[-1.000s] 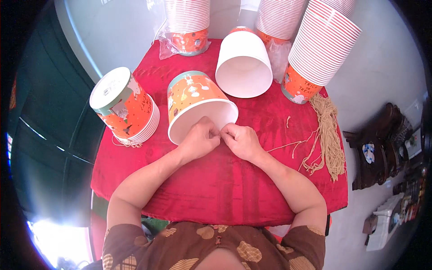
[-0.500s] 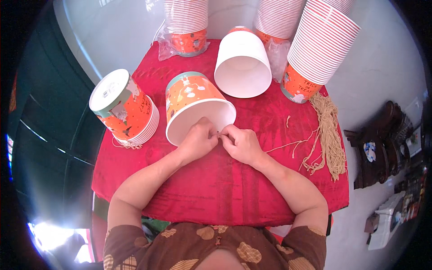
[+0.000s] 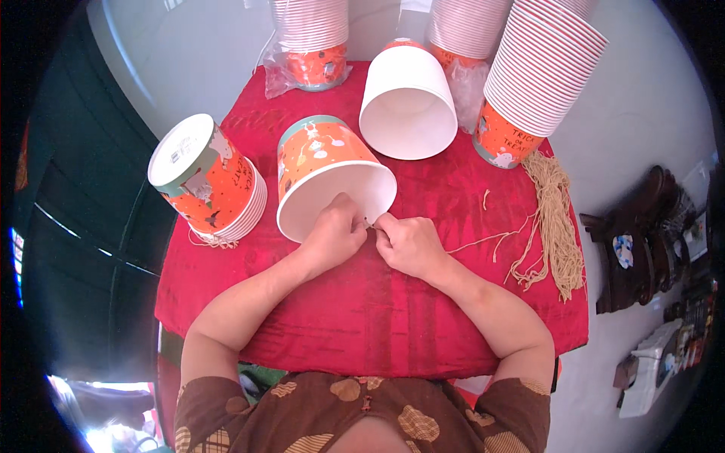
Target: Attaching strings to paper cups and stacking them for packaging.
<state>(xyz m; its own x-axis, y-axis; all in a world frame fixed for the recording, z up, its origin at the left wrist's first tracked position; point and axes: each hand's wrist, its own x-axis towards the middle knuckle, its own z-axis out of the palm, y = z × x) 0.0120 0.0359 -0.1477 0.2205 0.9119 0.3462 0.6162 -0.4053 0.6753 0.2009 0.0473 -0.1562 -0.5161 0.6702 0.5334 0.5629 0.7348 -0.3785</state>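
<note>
Lying on its side at the surface's (image 3: 423, 332) centre, the orange cup (image 3: 325, 174) points its white mouth toward 6 o'clock, base toward 12. Both hands meet at the rim's near edge: left hand (image 3: 332, 235) pinched narrow on the rim, right hand (image 3: 408, 245) pinched beside it, seemingly on a thin string, too small to tell. String bundle (image 3: 555, 226) lies at 3 o'clock. Cup stacks (image 3: 540, 68) with orange printed bases stand at 12 to 1; another stack (image 3: 208, 181) lies at 9.
</note>
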